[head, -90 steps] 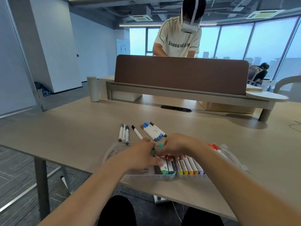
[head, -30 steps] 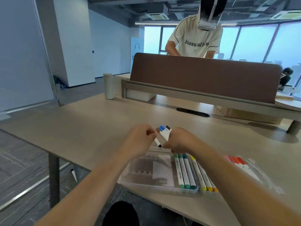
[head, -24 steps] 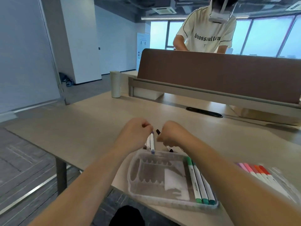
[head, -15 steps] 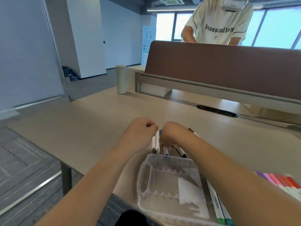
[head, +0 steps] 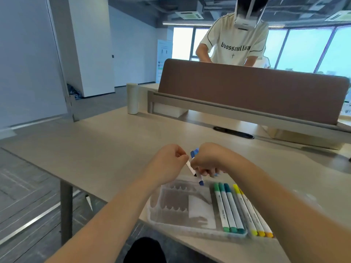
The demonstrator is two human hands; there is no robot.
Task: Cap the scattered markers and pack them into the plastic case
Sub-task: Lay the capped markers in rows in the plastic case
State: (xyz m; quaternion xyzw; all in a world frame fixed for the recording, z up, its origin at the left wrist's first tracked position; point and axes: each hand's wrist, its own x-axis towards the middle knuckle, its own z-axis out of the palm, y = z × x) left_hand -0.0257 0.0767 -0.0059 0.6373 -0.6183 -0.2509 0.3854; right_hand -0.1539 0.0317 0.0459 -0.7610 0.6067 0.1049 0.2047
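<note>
1. Your left hand (head: 169,162) is curled, and its fingertips pinch the upper end of a white-barrelled marker (head: 190,167). The marker's dark tip points down toward the case.
2. Your right hand (head: 207,160) is closed round a blue marker (head: 199,179). One blue end sticks out above the fist and another below it.
3. Both hands hover over the desk (head: 114,149), just past the far edge of the clear plastic case (head: 155,211), with the two markers almost touching.
4. Done so far: three green markers (head: 228,207) lie capped, side by side, in the right part of the case. Yellow and orange markers (head: 250,213) lie just right of them, capped by the look of it.
5. Left to do, as I read it: the two markers in hand need checking for caps and then seating. The left and middle of the case have bare scalloped slots. Call this tray under half full.
6. Hard to make out: whether the dark tip is a bare nib or a black cap, and whether your right hand holds one blue marker or two.
7. The case wall blurs near the yellow and orange markers. I cannot tell whether they lie in the same tray or an adjoining section.
8. Hidden: your right forearm covers the desk to the right. A pale blue fleck under the right hand may be more loose markers, so their number is unknown.
</note>
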